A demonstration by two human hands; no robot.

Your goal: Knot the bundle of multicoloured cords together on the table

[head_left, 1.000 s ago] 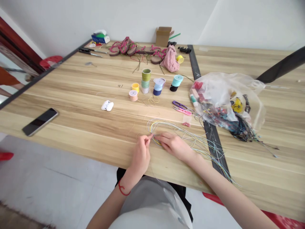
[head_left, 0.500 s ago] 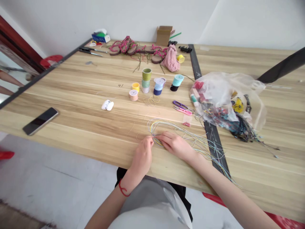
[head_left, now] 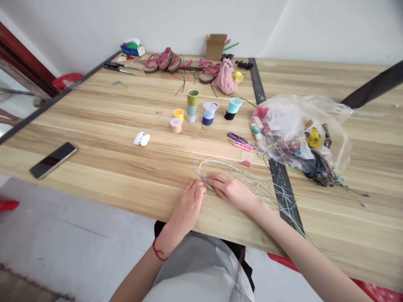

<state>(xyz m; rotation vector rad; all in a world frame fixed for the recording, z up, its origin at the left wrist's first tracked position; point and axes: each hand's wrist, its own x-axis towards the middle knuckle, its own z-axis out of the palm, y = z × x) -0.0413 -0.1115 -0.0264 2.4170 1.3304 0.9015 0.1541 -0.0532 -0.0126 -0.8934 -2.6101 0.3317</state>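
Observation:
A bundle of thin coloured threads (head_left: pixel 252 182) lies looped on the wooden table (head_left: pixel 103 121) near its front edge and trails off to the right. My left hand (head_left: pixel 190 201) pinches the threads at the loop's near end, fingers pressed together. My right hand (head_left: pixel 231 189) rests on the threads right beside it, fingers closed on the same spot. The two hands touch at their fingertips. A red string circles my left wrist.
Several thread spools (head_left: pixel 201 109) stand mid-table, with purple and pink snips (head_left: pixel 239 141) to their right. A clear plastic bag (head_left: pixel 302 130) of beads and cords sits at right. A phone (head_left: pixel 53 159) and white earbud case (head_left: pixel 141 139) lie left. Braided sandals (head_left: pixel 176 65) and a cardboard box (head_left: pixel 215 46) line the far edge.
My left hand has slid a little to the right and closed in against my right hand's fingertips. The thread bundle has barely shifted.

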